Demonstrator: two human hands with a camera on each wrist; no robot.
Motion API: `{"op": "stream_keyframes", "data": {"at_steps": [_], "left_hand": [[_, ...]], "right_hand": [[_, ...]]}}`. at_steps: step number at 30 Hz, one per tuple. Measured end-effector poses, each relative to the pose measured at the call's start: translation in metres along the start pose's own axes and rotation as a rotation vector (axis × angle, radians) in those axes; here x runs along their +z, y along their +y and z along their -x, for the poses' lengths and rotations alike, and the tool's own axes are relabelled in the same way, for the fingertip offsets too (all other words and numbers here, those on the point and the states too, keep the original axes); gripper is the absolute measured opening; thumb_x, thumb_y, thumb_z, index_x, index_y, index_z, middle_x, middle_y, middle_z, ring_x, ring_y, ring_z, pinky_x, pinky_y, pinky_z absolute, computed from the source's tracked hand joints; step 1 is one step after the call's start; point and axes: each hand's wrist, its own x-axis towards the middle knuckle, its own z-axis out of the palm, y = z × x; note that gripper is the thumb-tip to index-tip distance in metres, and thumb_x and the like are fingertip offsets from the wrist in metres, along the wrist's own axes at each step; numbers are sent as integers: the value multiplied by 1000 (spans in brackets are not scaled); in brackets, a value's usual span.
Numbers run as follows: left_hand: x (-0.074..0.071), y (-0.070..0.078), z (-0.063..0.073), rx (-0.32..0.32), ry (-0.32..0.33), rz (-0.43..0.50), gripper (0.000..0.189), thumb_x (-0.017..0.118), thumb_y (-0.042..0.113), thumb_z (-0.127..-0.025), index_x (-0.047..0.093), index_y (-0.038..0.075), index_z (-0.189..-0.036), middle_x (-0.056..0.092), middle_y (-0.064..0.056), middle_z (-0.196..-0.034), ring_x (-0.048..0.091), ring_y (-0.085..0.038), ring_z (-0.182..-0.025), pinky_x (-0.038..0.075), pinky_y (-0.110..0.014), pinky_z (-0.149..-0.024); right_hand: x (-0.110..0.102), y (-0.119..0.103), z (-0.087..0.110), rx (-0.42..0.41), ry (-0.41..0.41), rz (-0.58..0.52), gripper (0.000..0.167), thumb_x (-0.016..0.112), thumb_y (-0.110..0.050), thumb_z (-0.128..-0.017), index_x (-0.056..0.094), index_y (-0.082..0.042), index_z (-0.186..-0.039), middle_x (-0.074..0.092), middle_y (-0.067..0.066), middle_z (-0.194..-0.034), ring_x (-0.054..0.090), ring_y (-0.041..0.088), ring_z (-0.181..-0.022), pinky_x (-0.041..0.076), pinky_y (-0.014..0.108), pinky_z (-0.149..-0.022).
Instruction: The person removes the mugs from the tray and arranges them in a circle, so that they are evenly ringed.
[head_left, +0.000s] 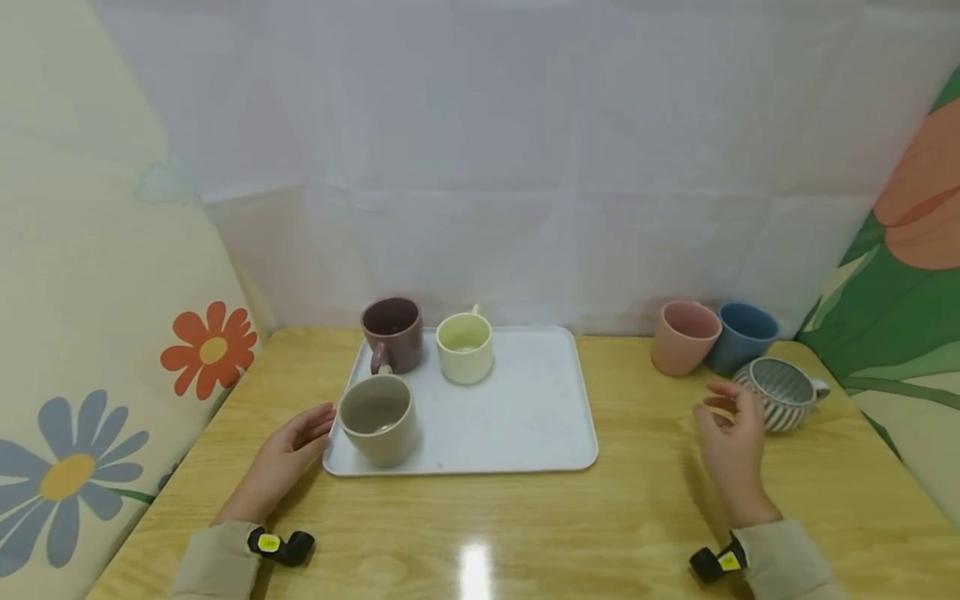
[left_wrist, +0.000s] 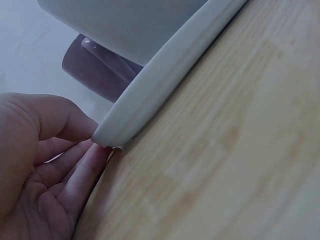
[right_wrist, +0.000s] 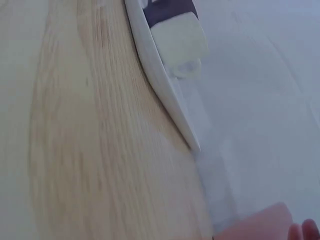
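A white tray (head_left: 517, 417) lies on the wooden table, and my left hand (head_left: 281, 458) is at its left edge. In the left wrist view, the fingers (left_wrist: 75, 170) pinch the tray's rim (left_wrist: 150, 95) from above and below. On the tray stand a taupe mug (head_left: 390, 433), a maroon mug (head_left: 401, 346) and a pale yellow mug (head_left: 467, 354). My right hand (head_left: 735, 450) is over the table's right side, its fingers loosely curled and holding nothing. It overlaps the left side of a striped mug (head_left: 783, 404) in the head view; only fingertips (right_wrist: 310, 231) show in the right wrist view.
Behind the striped mug, a pink cup (head_left: 682, 342) and a blue cup (head_left: 742, 342) stand side by side near the table's back edge. White cloth (head_left: 480, 183) hangs behind the table (head_left: 525, 525), with flowered cloth on both sides.
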Motion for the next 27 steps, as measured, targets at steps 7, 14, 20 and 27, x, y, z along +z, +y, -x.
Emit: {"op": "stream_keyframes", "data": {"at_steps": [7,14,20,27], "left_hand": [[-1,-1,1,-2,1,2,56,55,20,-106,37,-1,-154,48,-22,-150,51,-16,-131,35,-3,-92],[0,-2,0,4,-3,26,55,55,16,-106,37,-1,-154,48,-22,-150,50,1,-124,36,-4,-93],[1,-3,-1,28,3,40,53,55,13,-105,38,-2,-153,49,-23,-149,49,4,-122,36,-4,-93],[0,-4,1,22,4,36,53,54,14,-106,37,-2,-153,49,-23,-150,49,4,-122,36,-3,-93]], "right_hand": [[26,-14,4,-29,-109,-37,27,58,10,-91,59,9,-118,47,5,-115,52,8,-94,45,8,-77],[51,-33,1,-85,-203,-112,20,59,10,-93,62,11,-113,60,14,-106,55,2,-95,47,11,-80],[74,-48,0,-53,-284,-205,18,60,10,-93,62,13,-111,63,24,-107,58,3,-96,50,15,-83],[115,-57,7,23,-376,-240,23,63,9,-92,62,11,-114,64,25,-113,61,16,-101,51,16,-85]]}}
